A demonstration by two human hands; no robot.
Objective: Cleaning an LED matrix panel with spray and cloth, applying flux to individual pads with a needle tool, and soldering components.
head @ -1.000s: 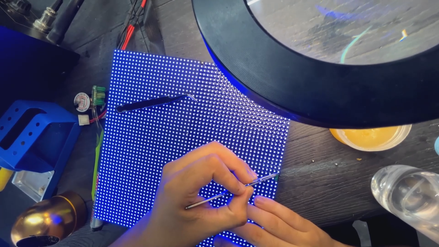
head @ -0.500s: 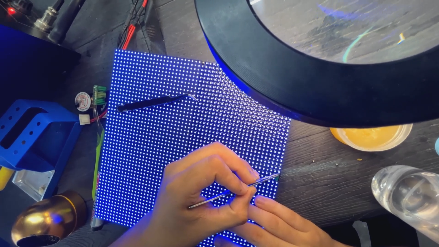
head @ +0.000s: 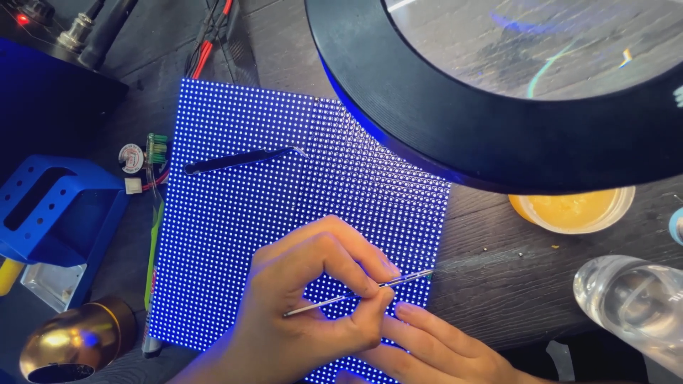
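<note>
Two hands work a thin probe at the edge of a lit panel, under a magnifier.

A big round black-rimmed magnifier lamp (head: 498,135) overhangs the dark wooden surface (head: 498,299), where a square, blue-glowing LED dot panel (head: 284,206) lies flat. The left hand (head: 313,306) pinches a thin metal probe (head: 356,293) pen-style, its tip at the panel's right edge. The right hand (head: 441,348) lies with fingers extended just beneath, seemingly steadying and holding nothing. Black tweezers (head: 242,160) rest on the panel.
</note>
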